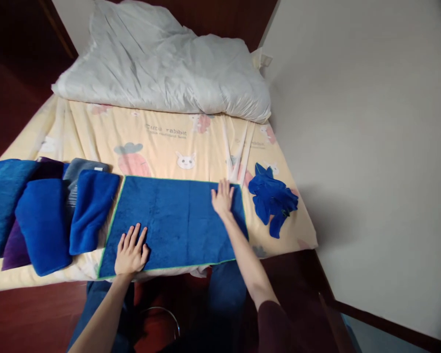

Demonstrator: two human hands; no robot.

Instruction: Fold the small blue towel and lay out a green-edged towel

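Observation:
A blue towel (pixel 183 220) with a thin green edge lies spread flat on the bed in front of me. My left hand (pixel 130 252) rests on its near left corner area, palm down with fingers spread. Toward the far right corner, my right hand (pixel 223 197) lies flat on the same towel, fingers apart. Neither hand holds anything. To the right of the towel sits a crumpled bright blue cloth (pixel 274 196), apart from my right hand.
Folded towels lie at the left: a bright blue one (pixel 46 225), a smaller blue one (pixel 93 208), a teal-blue one (pixel 5 206), plus purple and grey ones. A large white quilt (pixel 161 63) covers the far end of the patterned bed sheet (pixel 161 152). A wall (pixel 382 147) stands right.

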